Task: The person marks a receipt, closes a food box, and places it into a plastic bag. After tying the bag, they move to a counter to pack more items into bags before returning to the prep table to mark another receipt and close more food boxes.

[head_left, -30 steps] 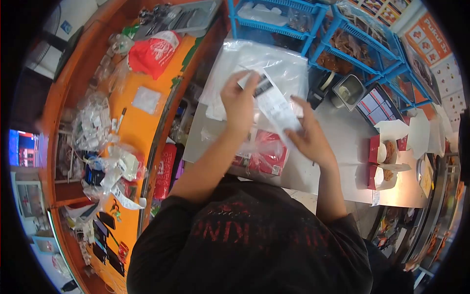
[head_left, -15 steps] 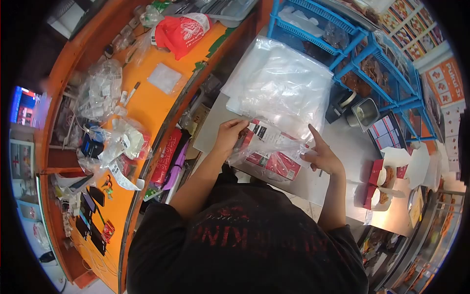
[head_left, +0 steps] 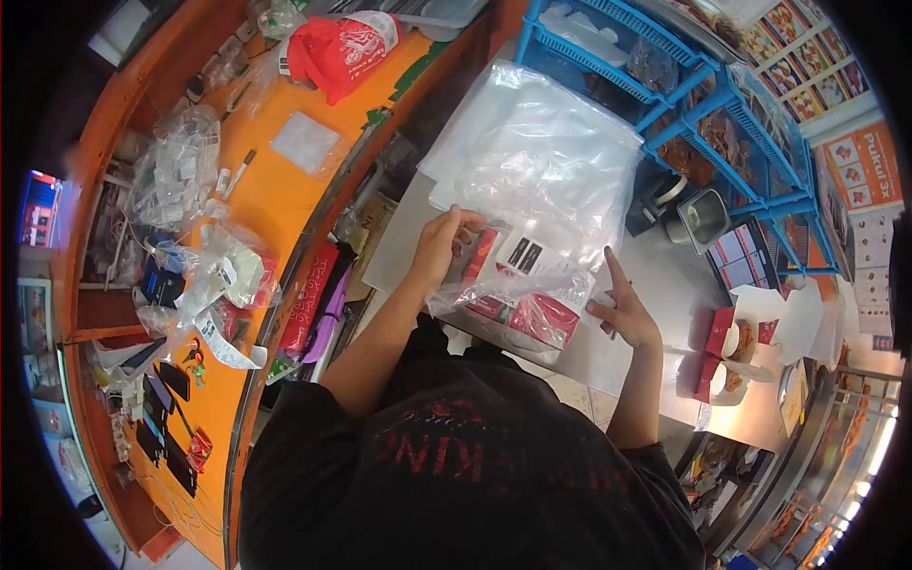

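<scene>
Box [head_left: 555, 321], likely stiff and light in its slippery bag [head_left: 454, 297], suits holding by both sides; left hand [head_left: 445, 247] pinches bag, right hand [head_left: 627, 316] half-curled, hold unclear.

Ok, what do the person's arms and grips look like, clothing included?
The left grip and right grip are bare: no gloves, watches or cables show. The left forearm and right forearm are bare too, below loose, short black sleeves. The black shirt carries faded red lettering.

Red box [head_left: 549, 321], clear plastic [head_left: 521, 288] across, printed slip [head_left: 528, 255] atop
</scene>
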A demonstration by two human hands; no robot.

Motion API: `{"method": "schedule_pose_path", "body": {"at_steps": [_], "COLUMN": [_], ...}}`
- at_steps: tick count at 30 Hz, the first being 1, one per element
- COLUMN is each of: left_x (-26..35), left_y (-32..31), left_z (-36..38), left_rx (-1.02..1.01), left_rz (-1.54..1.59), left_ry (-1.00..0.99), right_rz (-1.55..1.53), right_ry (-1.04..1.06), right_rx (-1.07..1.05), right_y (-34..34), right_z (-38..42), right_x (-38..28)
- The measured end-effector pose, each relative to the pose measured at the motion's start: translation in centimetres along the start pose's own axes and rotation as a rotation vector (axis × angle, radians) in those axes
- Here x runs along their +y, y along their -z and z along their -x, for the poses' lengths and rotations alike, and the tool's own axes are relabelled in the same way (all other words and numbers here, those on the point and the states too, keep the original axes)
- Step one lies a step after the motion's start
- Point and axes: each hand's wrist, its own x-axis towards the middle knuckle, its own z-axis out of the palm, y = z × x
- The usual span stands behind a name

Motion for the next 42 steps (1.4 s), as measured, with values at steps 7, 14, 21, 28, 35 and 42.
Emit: {"method": "schedule_pose_path", "body": {"at_steps": [7,14,21,28,35,42], "left_x": [3.1,4.9,3.6,4.1,3.2,0.8], "left_y": [-0.9,-1.7,-2.7,-2.1,3.2,3.1], "left_z": [-0.4,2.2,2.5,1.7,-1.4,-1.4], "left_rx": [-0.097,-0.056,0.07,0.112,-0.232,-0.293], "left_rz": [-0.167,-0.729,-0.735,-0.776,-1.19,-1.114], "left_ry": [0.036,-0.379,-0.422,-0.563,-1.322,-1.24], "right_rz": [0.066,0.093,0.083,0.074,0.086,0.098], "right_ry": [-0.013,-0.006,-0.003,0.014,-0.021,-0.019], "right_rx": [0.024,-0.007,-0.02,-0.001,-0.137,-0.089], "right_y": [0.1,0.1,0.1,0.2,0.3,0.9], "right_z": [-0.1,0.0,-0.1,0.1,0.3,-0.6], "right_x": [0.0,-0.5,-0.3,-0.4,-2.3,-1.5]}}
